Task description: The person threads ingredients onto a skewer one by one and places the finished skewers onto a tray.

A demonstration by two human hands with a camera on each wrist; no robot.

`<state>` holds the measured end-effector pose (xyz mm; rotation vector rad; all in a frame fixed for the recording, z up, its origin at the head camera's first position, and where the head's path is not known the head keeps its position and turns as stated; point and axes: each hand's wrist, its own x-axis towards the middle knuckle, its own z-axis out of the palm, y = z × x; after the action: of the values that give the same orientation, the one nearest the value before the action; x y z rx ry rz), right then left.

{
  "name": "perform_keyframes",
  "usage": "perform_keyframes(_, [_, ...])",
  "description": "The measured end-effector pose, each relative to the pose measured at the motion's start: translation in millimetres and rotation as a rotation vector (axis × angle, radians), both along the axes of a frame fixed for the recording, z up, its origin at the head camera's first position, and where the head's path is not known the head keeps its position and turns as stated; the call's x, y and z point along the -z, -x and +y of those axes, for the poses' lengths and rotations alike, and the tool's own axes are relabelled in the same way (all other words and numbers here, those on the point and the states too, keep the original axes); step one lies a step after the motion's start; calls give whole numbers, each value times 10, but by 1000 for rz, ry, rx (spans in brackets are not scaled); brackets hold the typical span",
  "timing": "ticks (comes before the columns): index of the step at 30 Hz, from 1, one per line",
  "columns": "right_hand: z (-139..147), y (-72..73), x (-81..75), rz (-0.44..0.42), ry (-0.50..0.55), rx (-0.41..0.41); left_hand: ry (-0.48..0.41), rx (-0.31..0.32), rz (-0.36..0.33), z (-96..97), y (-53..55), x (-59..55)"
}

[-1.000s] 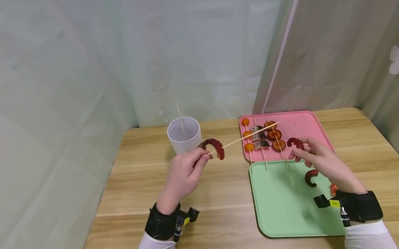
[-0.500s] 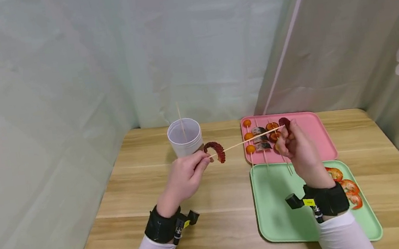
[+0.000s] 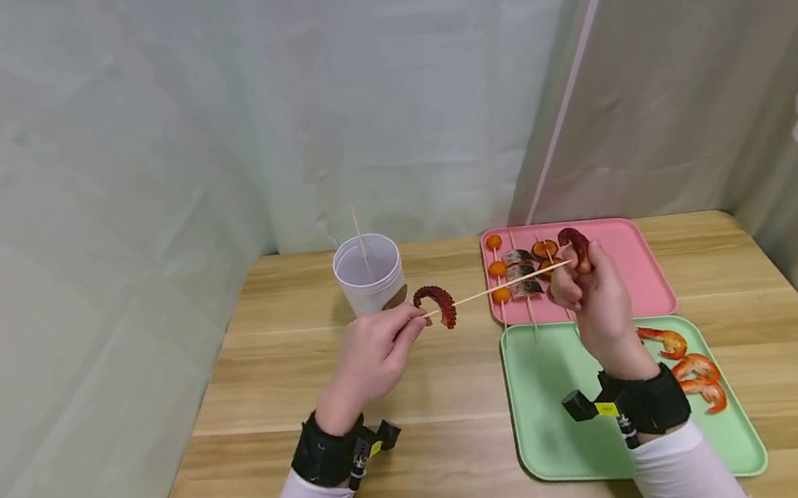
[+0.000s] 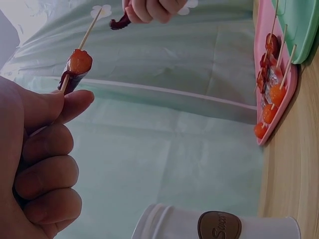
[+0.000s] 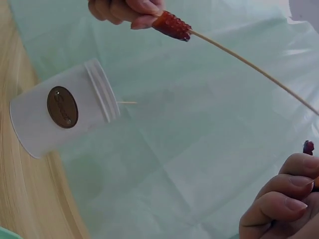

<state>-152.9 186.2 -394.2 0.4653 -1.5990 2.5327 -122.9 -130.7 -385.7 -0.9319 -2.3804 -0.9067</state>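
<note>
My left hand [image 3: 375, 357] pinches a thin wooden skewer [image 3: 491, 291] near its left end, between thumb and forefinger. A curved dark-red octopus tentacle [image 3: 446, 303] is threaded on it, right beside the fingertips. The skewer slants slightly up to the right. At its far end my right hand [image 3: 604, 314] holds a second tentacle piece [image 3: 575, 239] between thumb and fingers. In the left wrist view the skewer's tip [image 4: 101, 8] stands apart from that piece [image 4: 118, 23]. In the right wrist view the right fingers hide most of it.
A pink tray [image 3: 631, 260] holds skewers of orange balls [image 3: 501, 295], fish pieces [image 3: 525, 289] and brown mushroom-like slices [image 3: 544, 248]. In front, a green tray [image 3: 559, 430] carries several shrimp [image 3: 696, 367]. A white cup [image 3: 372, 290] with one upright skewer [image 3: 356, 225] stands behind my left hand.
My right hand has moved left and up from over the green tray to the skewer's tip, bringing the second tentacle piece. The left hand has barely moved. The shrimp have come into view.
</note>
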Motion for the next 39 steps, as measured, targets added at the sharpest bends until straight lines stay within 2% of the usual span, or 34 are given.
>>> perform_keyframes(6, [-42,-68,-41,41,-74,85,16,-2,-11,12,1,-17])
perform_keyframes(16, [-99,-120,-81,59,-172,133,31,-4,-27,21,-5,-18])
perform_keyframes(27, [-116,-139,-83,54,-241,144,34,-22,-6,10,-1,-27])
perform_keyframes(39, [-120,-157,-64,121,-271,144,47,-30,-12,8,-1,-35])
